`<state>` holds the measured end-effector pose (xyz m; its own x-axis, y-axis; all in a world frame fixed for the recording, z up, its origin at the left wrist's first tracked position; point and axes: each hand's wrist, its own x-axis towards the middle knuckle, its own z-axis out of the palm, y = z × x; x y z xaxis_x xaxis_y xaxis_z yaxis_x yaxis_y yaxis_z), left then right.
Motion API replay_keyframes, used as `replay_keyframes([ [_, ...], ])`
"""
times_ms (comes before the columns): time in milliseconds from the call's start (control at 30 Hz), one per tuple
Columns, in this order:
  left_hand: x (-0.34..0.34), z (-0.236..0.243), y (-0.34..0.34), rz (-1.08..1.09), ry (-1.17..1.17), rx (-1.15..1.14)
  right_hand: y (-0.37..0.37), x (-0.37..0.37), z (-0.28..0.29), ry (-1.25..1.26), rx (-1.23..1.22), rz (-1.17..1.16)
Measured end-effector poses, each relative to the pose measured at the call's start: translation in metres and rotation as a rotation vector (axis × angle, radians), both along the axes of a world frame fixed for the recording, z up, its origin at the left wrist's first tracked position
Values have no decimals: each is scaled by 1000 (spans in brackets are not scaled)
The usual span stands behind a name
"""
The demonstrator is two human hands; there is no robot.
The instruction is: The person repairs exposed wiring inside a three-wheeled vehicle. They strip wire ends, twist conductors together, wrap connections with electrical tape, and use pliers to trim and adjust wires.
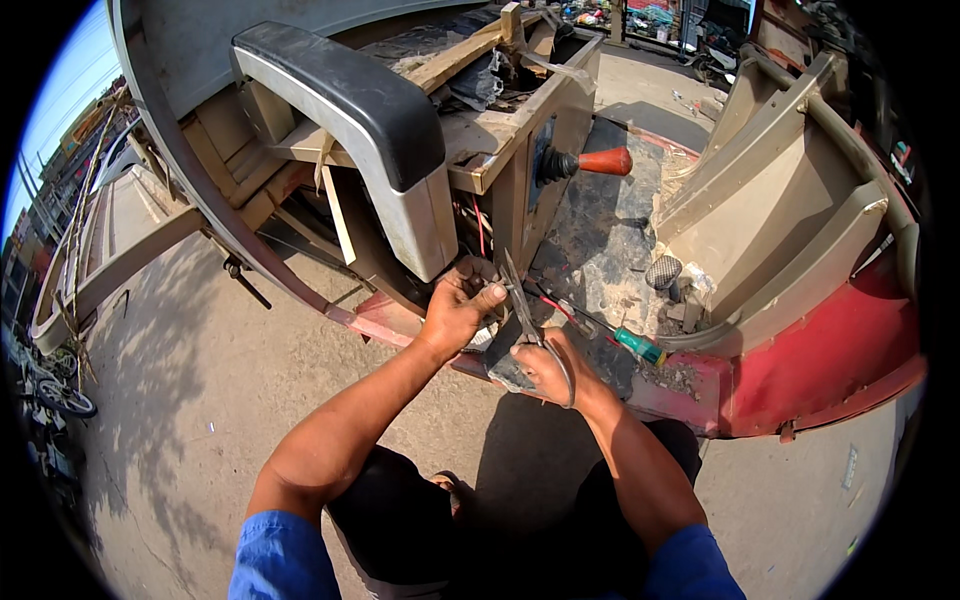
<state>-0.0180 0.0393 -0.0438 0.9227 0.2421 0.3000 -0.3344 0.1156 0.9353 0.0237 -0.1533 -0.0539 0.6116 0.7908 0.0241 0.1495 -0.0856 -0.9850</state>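
My right hand [552, 366] grips a pair of metal scissors [533, 322] by the handles. The blades point up and away from me, beside the fingertips of my left hand. Under the lower end of a grey and black armrest-shaped panel [395, 150], my left hand [461, 306] is closed in a pinch. What it pinches is too small and shaded to make out. Just right of the scissors, a slim tool with red on it [565, 312] lies on the dusty vehicle floor. Beside it rests a screwdriver with a green handle [638, 345].
A lever with a red-orange knob [606, 162] sticks out of the beige box frame [515, 160]. Thin red wire [479, 228] hangs inside. Debris and a mesh-covered knob [662, 271] lie near the beige right-hand panel [750, 200]. A red body edge [820, 345] curves at right.
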Motion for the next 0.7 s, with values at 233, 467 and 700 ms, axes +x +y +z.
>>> replay_keyframes([
  [233,-1,10,-14,332,-160,558,3,-2,5,-192,2,-164],
  [467,-1,8,-17,348,-149,583,3,2,2,-680,-211,-378],
  [700,-4,21,-22,272,-23,331,12,9,16,-803,-437,-427],
])
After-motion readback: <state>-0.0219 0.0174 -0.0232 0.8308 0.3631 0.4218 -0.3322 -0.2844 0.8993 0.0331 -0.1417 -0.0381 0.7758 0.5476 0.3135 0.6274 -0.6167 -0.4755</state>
